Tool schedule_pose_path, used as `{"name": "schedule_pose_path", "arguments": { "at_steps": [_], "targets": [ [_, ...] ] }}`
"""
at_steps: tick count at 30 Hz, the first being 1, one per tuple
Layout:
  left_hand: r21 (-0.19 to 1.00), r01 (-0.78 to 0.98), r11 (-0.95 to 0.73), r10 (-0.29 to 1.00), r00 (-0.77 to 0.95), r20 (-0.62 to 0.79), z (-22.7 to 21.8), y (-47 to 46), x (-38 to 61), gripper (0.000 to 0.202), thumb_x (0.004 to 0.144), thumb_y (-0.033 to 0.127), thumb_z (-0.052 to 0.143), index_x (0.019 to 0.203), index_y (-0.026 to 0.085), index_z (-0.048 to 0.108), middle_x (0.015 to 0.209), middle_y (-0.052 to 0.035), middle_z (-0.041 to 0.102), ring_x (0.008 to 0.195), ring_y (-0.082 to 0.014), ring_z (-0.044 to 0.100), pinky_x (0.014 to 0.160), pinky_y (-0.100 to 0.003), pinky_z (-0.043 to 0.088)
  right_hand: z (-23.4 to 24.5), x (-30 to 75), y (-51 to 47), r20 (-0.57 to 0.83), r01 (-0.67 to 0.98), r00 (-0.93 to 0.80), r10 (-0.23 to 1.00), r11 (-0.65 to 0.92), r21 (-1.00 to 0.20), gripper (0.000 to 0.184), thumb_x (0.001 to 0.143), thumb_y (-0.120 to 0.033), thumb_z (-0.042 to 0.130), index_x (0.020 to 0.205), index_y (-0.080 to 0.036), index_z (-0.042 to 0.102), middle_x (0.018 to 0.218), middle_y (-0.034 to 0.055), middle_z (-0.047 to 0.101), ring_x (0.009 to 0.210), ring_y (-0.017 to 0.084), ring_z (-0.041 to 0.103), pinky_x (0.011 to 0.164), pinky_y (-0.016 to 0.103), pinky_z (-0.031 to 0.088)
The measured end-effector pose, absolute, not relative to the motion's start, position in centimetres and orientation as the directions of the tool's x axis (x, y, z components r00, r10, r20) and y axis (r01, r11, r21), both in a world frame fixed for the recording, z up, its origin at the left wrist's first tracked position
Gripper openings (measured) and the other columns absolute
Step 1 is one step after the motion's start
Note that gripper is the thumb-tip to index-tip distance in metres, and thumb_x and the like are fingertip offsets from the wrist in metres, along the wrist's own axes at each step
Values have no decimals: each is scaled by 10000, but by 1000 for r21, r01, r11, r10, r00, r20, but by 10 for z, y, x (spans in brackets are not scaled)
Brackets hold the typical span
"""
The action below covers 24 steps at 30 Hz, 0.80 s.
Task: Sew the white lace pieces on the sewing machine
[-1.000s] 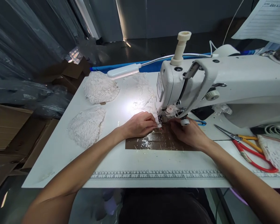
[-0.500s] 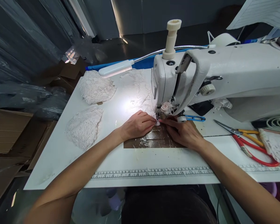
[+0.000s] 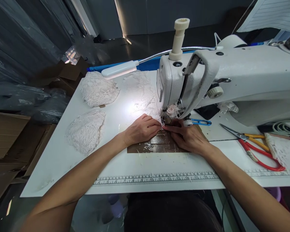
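My left hand (image 3: 141,129) and my right hand (image 3: 187,137) meet at the needle of a white sewing machine (image 3: 219,80). Both pinch a small white lace piece (image 3: 162,126) under the presser foot, fingertips pressed together on it. The hands rest over a brown taped patch (image 3: 157,145) on the white table (image 3: 62,154). A lit gooseneck lamp (image 3: 119,70) shines on white lace fabric (image 3: 145,96) behind the needle. A small pink rosette (image 3: 171,110) hangs at the machine head.
Two stacks of white lace (image 3: 96,88) (image 3: 85,130) lie at the table's left. Blue thread snips (image 3: 200,122), red and orange scissors (image 3: 258,149) and more lace (image 3: 280,151) lie right. A printed ruler (image 3: 154,178) runs along the front edge. Cardboard boxes (image 3: 7,138) stand left.
My right hand has slid leftward, its fingers now extended to meet the left fingertips at the needle. The view shifted slightly.
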<state>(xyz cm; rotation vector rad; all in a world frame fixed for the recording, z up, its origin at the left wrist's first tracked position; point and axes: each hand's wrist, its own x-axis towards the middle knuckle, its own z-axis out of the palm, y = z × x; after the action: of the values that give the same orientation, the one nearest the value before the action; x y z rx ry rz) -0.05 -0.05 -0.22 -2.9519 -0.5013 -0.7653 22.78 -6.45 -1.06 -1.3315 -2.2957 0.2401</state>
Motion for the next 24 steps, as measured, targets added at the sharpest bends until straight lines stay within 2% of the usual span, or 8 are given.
{"name": "schedule_pose_path", "arguments": {
  "at_steps": [5,8,10,13,15,17,21,24],
  "targets": [
    [-45,314,-948,263,858,441,-2,-1,-1,130,934,160,504,861,182,609,1002,-34,684,811,-141,578,730,-312,433,-8,225,-67,317,795,-423,849,516,-319,341,899,-225,498,1178,-291,683,1102,116,573,815,206,584,690,336,508],
    [-49,315,-948,265,863,431,-1,-1,-2,122,931,159,506,873,189,609,1003,-33,680,797,-137,562,736,-309,420,-6,224,-68,316,803,-425,848,514,-301,357,897,-214,486,1195,-272,675,1091,127,580,792,208,582,688,349,514],
    [-43,315,-948,268,866,422,1,-1,-2,119,933,166,503,902,192,615,1013,-35,677,809,-140,565,746,-310,421,-6,225,-68,304,792,-412,859,502,-348,361,895,-208,485,1196,-272,673,1110,124,586,810,210,595,699,349,520],
    [-45,310,-950,264,869,418,3,-2,-3,123,935,176,502,944,192,623,1019,-37,676,807,-142,567,752,-313,429,-5,228,-67,263,753,-342,902,430,-497,366,895,-208,487,1211,-280,657,1139,96,611,883,212,626,740,342,524],
    [-51,302,-952,254,871,421,3,-3,-3,127,935,179,502,963,190,626,1014,-36,679,795,-143,565,748,-314,433,-4,230,-66,239,715,-286,928,373,-591,374,890,-191,479,1214,-268,650,1109,75,644,913,208,638,769,335,520],
    [-55,297,-953,247,873,421,3,-3,-4,133,936,180,501,982,191,626,1009,-35,680,792,-143,565,744,-315,436,-3,231,-66,228,697,-245,942,335,-634,380,881,-174,467,1202,-251,654,1041,58,673,878,198,646,754,319,518],
    [-49,298,-953,250,870,425,1,-2,-4,139,936,178,499,995,191,625,1020,-43,678,818,-147,580,748,-316,443,-3,229,-67,220,745,-240,946,324,-583,380,865,-178,473,1184,-243,670,1007,58,672,772,187,640,678,309,514],
    [-48,305,-951,254,862,439,-1,-2,-3,134,936,184,503,984,188,628,1018,-46,679,817,-147,584,746,-315,445,-6,228,-68,244,751,-293,925,380,-539,391,867,-167,468,1188,-262,670,1073,68,641,787,179,639,713,320,519]
  ]
}}
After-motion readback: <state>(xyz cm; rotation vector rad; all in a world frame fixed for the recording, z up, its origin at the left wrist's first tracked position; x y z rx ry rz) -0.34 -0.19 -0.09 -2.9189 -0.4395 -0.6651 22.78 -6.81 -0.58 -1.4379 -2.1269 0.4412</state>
